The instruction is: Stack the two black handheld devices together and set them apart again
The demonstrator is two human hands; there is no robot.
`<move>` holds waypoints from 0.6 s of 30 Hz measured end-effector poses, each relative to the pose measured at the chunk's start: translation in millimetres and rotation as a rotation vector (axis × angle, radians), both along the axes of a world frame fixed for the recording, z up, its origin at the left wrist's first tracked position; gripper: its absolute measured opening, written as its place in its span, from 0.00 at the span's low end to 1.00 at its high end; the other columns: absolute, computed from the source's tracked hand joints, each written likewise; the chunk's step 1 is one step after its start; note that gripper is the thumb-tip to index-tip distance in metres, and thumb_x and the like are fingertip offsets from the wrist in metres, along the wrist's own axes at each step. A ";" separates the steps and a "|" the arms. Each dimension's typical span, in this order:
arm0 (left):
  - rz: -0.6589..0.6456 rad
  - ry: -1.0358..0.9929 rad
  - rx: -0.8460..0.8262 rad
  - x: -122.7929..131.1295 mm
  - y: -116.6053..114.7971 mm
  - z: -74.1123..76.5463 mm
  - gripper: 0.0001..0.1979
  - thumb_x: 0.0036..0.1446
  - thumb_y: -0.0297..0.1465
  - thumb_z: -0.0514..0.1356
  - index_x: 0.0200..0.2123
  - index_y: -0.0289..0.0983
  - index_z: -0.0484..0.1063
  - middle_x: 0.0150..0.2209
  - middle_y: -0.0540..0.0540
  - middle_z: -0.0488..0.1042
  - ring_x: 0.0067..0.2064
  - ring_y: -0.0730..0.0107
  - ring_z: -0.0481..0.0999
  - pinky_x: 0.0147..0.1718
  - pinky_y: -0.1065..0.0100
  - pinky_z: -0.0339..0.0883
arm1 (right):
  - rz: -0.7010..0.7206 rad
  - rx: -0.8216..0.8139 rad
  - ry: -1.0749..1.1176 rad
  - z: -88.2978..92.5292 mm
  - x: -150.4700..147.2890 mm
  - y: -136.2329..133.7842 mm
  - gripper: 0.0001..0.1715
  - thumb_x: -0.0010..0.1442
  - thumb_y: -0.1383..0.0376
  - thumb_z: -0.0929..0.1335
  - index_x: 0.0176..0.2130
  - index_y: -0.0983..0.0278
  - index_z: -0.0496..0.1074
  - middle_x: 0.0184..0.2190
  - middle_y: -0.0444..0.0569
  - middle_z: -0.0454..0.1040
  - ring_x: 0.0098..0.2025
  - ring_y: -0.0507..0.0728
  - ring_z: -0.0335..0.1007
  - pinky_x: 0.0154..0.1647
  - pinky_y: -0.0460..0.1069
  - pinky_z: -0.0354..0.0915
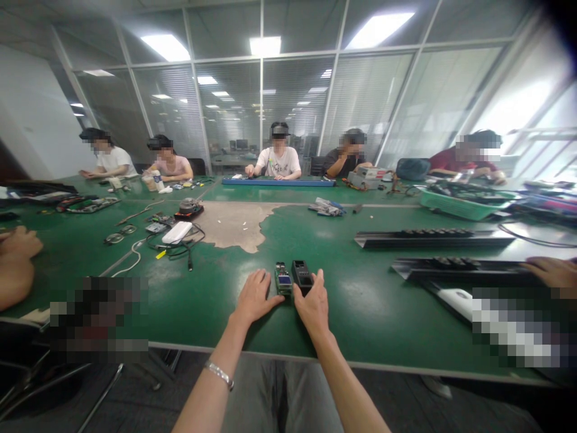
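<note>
Circuit board (283, 280), lower centre, looked light, fragile; edges safest. Left hand (258, 294) spread, empty, thumb nearby. Right hand (314, 302) half-curled at black casing (299, 270); couldn't tell whether gripped.

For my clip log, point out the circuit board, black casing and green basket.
Circuit board (283, 279): head view, on its blue panel.
Black casing (302, 275): head view, near its middle.
Green basket (453, 206): head view, front wall.

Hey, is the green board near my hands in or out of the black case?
Out: the board sits beside the case, to its left, with its screen uncovered.
</note>
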State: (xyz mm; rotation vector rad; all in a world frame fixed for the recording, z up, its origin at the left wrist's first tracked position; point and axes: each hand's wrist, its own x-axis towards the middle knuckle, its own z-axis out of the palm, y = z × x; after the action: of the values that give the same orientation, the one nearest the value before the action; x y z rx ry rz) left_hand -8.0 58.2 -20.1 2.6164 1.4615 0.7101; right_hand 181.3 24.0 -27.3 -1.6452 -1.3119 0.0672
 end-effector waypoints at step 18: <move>-0.019 -0.017 -0.010 0.5 -1.4 4.8 0.38 0.62 0.56 0.57 0.65 0.37 0.62 0.66 0.33 0.64 0.68 0.46 0.61 0.67 0.43 0.54 | 0.013 -0.010 0.218 18.4 1.9 -7.0 0.43 0.69 0.47 0.55 0.71 0.72 0.49 0.59 0.65 0.71 0.61 0.69 0.67 0.62 0.63 0.59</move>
State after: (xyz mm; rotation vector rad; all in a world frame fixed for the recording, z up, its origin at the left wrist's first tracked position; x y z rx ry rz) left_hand -7.6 56.8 -15.3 2.6069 1.4304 0.7197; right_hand 183.2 17.1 -8.8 -1.5897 -1.1579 0.2544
